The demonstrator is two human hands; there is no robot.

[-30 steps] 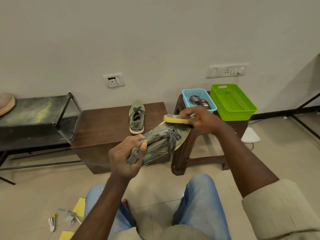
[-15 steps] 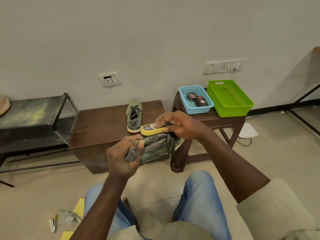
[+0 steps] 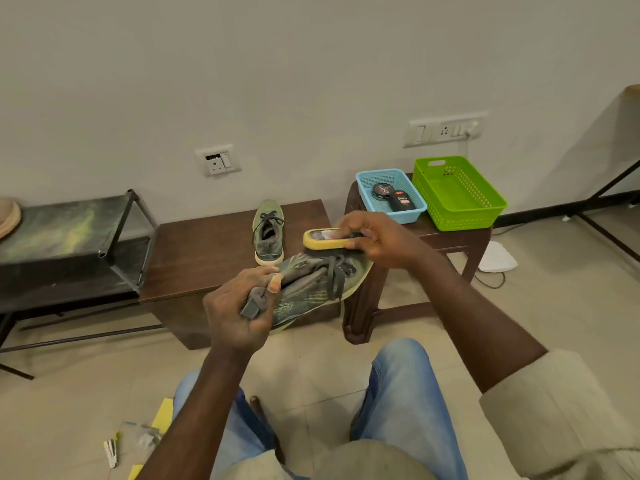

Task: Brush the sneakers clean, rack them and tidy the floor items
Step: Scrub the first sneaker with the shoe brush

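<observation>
My left hand (image 3: 239,313) grips the heel tab of a green-grey sneaker (image 3: 311,292), held tilted in the air above my knees. A yellow-backed brush (image 3: 327,239) lies flat on that sneaker's upper near the laces, gripped by my right hand (image 3: 377,239). The second sneaker (image 3: 268,233) stands upright on the brown bench (image 3: 201,251), toe toward the wall. A dark metal rack (image 3: 69,237) stands at the left. Yellow paper (image 3: 162,415), a clear wrapper (image 3: 138,439) and a small white item (image 3: 110,452) lie on the floor at lower left.
A brown stool (image 3: 433,233) at right carries a blue basket (image 3: 391,197) with polish tins and a green basket (image 3: 457,194). A white object (image 3: 498,259) and cable lie on the floor beyond it. Black table legs (image 3: 609,237) run at far right.
My right hand has drawn the brush from the toe end leftward along the sneaker toward the laces. My left hand keeps its hold on the heel.
</observation>
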